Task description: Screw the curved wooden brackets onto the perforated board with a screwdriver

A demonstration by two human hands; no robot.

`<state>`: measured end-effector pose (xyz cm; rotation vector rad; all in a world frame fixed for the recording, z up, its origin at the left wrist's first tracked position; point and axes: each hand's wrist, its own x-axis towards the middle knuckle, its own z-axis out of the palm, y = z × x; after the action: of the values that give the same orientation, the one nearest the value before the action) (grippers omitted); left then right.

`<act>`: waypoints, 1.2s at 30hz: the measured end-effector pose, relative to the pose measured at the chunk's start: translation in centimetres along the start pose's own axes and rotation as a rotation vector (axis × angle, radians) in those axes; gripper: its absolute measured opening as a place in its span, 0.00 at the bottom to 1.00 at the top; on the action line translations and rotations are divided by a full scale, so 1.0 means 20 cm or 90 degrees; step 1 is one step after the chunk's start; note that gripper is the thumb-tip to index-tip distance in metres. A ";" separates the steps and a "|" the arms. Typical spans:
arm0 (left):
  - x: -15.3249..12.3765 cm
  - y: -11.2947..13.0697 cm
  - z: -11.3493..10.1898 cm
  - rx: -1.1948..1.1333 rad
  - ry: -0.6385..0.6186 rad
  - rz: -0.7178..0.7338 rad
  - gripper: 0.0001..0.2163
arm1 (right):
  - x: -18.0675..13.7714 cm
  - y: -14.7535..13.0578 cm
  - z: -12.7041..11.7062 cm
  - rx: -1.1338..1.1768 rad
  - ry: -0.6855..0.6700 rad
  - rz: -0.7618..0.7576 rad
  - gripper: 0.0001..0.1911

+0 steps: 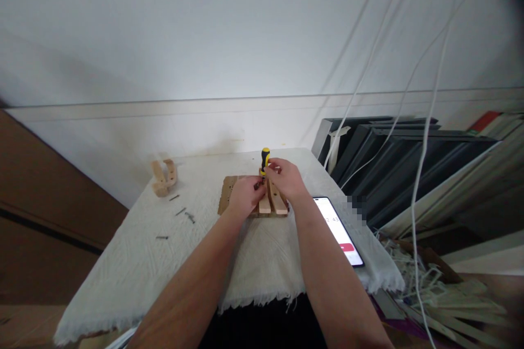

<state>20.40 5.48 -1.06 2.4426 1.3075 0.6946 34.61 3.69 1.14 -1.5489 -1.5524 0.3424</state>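
Two wooden bars lie side by side on a piece of cardboard, near the middle of the cloth that covers the table. Over them stands a screwdriver, close to upright, its yellow-and-black handle on top and its lower end down among the fingers. The right hand has thumb and bent fingers drawn in on the side of the handle, only slightly parted; how hard they press cannot be told. The left hand comes in low from the other side, its fingers curled near the tip beside a small dark part. Whether they pinch that part, the shaft or a bar is too small to make out.

By the look of it, the step in hand is working a screw into the wood. The next move calls for keeping the tip seated and the shaft straight, with the left hand steadying the work while the right turns the handle.

Several loose screws lie on the cloth to the left, and beyond them is a shaped wooden piece with holes. On the right, just beside the right forearm, lies a phone with a lit screen.
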 end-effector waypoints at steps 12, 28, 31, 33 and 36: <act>0.00 -0.02 0.01 0.003 0.005 0.034 0.10 | 0.02 0.02 0.03 0.002 0.064 0.053 0.13; -0.01 0.01 0.00 -0.017 0.007 -0.003 0.10 | 0.00 -0.01 0.02 -0.047 0.062 0.082 0.14; -0.01 0.00 0.01 -0.010 0.018 0.006 0.11 | 0.00 -0.01 0.02 -0.036 0.071 0.079 0.14; -0.01 -0.01 0.01 -0.011 0.021 0.015 0.11 | 0.00 -0.02 0.01 -0.029 0.065 0.060 0.13; -0.01 -0.02 0.02 -0.012 0.024 0.029 0.11 | -0.01 -0.02 0.00 0.004 0.045 0.040 0.12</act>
<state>20.28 5.55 -1.58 2.4632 1.2567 0.7651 34.38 3.46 1.45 -1.5908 -1.4482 0.3244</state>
